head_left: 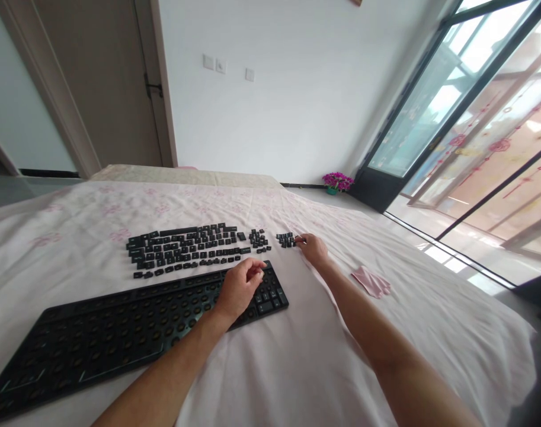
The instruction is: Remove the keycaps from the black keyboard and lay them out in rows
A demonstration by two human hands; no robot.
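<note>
A black keyboard (pixel 132 323) lies slantwise on the pale cloth, most of its key sockets bare. Several keycaps sit in its number pad (pixel 266 299) at the right end. Over that end rests my left hand (pixel 240 287), fingers curled together; whatever is in them is hidden. Beyond the keyboard, loose black keycaps (pixel 185 246) are laid out in rows, with a smaller cluster (pixel 258 239) to their right. My right hand (pixel 313 249) reaches to the farthest right group of keycaps (pixel 285 239), its fingertips pinched on a keycap at that group's edge.
The cloth (pixel 306 356) has wrinkles and faint pink flowers. A folded pink cloth (pixel 371 281) lies right of my right forearm. On the floor beyond stands a pot of purple flowers (pixel 336 181), near a glass door (pixel 470 118). A closed door (pixel 96 77) is at the left.
</note>
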